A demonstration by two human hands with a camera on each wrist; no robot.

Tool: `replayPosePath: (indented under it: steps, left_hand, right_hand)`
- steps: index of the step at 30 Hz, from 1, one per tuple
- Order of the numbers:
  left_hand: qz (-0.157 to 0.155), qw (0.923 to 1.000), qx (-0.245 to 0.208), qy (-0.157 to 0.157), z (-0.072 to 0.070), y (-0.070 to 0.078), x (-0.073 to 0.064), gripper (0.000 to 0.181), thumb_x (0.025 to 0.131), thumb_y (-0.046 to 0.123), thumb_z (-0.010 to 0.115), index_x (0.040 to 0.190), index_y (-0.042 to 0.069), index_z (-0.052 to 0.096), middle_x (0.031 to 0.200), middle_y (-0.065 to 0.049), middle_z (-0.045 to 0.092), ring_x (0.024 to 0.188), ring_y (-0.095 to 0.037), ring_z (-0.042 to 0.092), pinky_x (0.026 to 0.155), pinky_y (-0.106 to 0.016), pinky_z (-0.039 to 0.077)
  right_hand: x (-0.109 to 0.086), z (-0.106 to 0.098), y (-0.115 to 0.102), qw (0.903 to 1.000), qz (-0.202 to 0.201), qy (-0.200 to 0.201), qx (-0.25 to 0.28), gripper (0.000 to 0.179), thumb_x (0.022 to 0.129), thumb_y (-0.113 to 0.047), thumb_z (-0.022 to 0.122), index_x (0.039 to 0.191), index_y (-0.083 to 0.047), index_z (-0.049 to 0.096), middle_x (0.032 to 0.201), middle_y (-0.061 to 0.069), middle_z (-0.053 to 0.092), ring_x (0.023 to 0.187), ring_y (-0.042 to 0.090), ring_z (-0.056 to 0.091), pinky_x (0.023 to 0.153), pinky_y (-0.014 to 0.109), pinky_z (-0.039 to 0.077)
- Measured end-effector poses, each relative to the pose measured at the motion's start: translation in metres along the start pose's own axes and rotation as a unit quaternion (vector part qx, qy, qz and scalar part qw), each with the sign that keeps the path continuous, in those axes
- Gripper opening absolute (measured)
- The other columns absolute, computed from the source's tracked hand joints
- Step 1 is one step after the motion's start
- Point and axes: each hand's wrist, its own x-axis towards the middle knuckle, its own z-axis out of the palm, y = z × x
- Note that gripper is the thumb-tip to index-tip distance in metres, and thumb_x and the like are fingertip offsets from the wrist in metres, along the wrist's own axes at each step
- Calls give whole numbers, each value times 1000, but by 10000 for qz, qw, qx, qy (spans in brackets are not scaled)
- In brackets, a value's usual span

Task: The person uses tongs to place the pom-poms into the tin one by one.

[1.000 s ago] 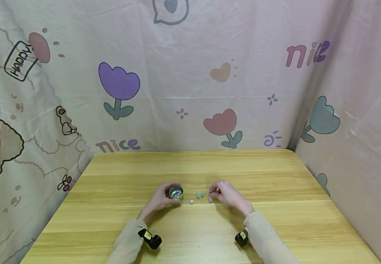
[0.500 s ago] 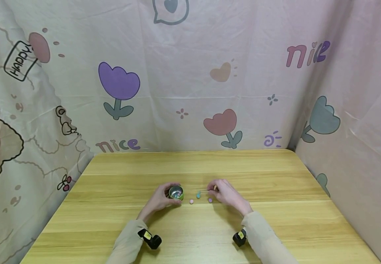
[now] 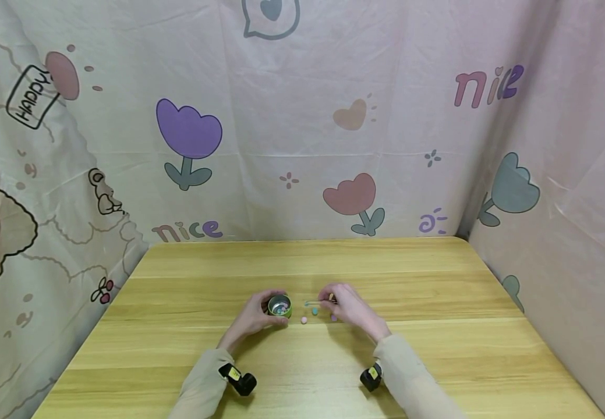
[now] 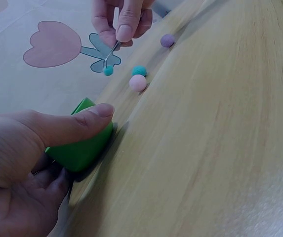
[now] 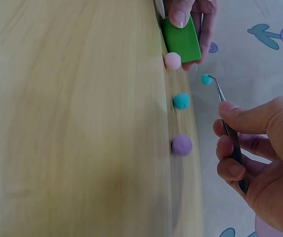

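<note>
My left hand (image 3: 252, 314) grips a small green cup (image 4: 82, 150) from the side, thumb along its near wall and fingers round behind. Its metallic inside holds several small coloured balls, seen from the head. My right hand (image 3: 351, 305) pinches bent-tip tweezers (image 5: 232, 140) between thumb and fingers. At the tweezers' tip, held above the table, is a teal pom-pom (image 5: 206, 79). In the gap between the two hands lie a pink pom-pom (image 5: 173, 60), a second teal pom-pom (image 5: 181, 101) and a purple pom-pom (image 5: 182, 145), the purple one below the right hand.
A light wooden table (image 3: 302, 361) spreads out under both hands. Printed cloth (image 3: 281, 116) with flowers and lettering hangs behind it and on both sides. Each sleeve carries a black wrist camera (image 3: 239, 379).
My right hand has moved left toward the cup, lifting the tweezers with the teal pom-pom off the table. The left hand and cup stay in place.
</note>
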Motion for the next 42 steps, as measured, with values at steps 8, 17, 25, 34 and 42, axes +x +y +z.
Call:
replayPosePath:
  steps: [8,17,25,34,42]
  left_hand:
    - [40,10000,-11,5,0,-2,1,68,75,3,85,134,-9,54,128,-28,63,118,-42,62,106,-57,50]
    - [49,9999,-89,-13,0,-2,1,68,75,2,85,134,-10,54,128,-28,64,117,-41,63,105,-56,51]
    - [95,9999,-123,-47,0,-2,1,67,75,1,85,134,-10,54,128,-29,63,116,-42,63,104,-56,51]
    - [78,9999,-99,-28,0,-3,2,68,75,1,85,134,-10,54,128,-29,63,116,-42,63,104,-56,51]
    - [113,9998,-139,-46,0,-3,2,68,75,0,84,134,-11,53,126,-29,64,115,-42,64,103,-55,52]
  right_hand:
    - [6,6,-9,9992,-231,135,-297,8,93,-6,68,98,-4,73,94,6,74,74,13,66,60,16,53]
    - [14,15,-16,9977,-479,146,-457,8,92,-5,69,99,-5,74,97,8,75,82,14,69,71,17,56]
    - [19,19,-22,9974,-495,151,-507,8,94,-8,68,99,-6,74,98,6,75,85,13,68,74,18,56]
    - [22,22,-24,9976,-505,136,-462,9,94,-9,68,100,-6,75,100,6,74,88,15,69,78,20,58]
    - [24,25,-24,9969,-579,184,-494,9,93,-8,69,99,-5,75,100,7,75,88,15,69,77,21,58]
